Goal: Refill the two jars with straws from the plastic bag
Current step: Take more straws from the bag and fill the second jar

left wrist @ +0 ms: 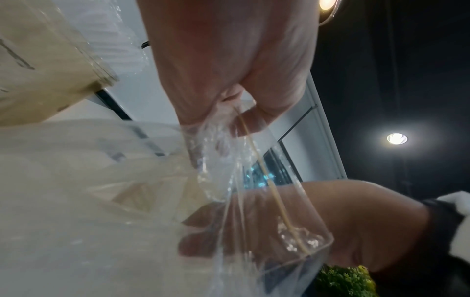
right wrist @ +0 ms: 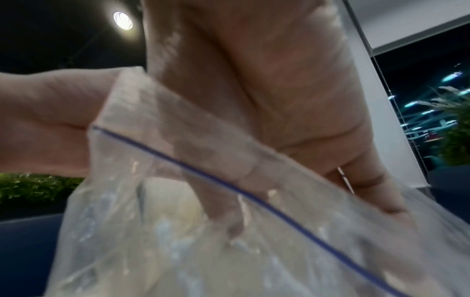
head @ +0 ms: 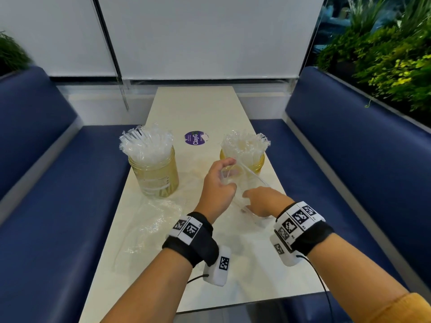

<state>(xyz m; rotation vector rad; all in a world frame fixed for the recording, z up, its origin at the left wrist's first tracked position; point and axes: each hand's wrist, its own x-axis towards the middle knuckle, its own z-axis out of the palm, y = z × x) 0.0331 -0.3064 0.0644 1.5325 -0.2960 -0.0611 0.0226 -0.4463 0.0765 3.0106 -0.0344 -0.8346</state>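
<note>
Two amber glass jars stand on the pale table, the left jar [head: 154,176] and the right jar [head: 242,160], both packed with clear-wrapped straws [head: 145,145]. In front of the right jar both hands hold a clear zip bag [head: 253,176] just above the table. My left hand [head: 227,173] pinches the bag's far edge between curled fingers; the left wrist view shows this left hand [left wrist: 236,114] gripping crumpled bag plastic [left wrist: 216,160]. My right hand [head: 250,197] grips the near end, and in its wrist view the right hand [right wrist: 203,150] holds the bag [right wrist: 178,241] by its blue zip line. I cannot tell whether straws lie inside.
A second crumpled clear plastic bag [head: 151,226] lies on the table near the left edge, in front of the left jar. A round purple sticker [head: 195,138] sits between the jars. Blue bench seats [head: 58,183] flank the narrow table [head: 198,108]; plants [head: 384,66] stand behind the right bench.
</note>
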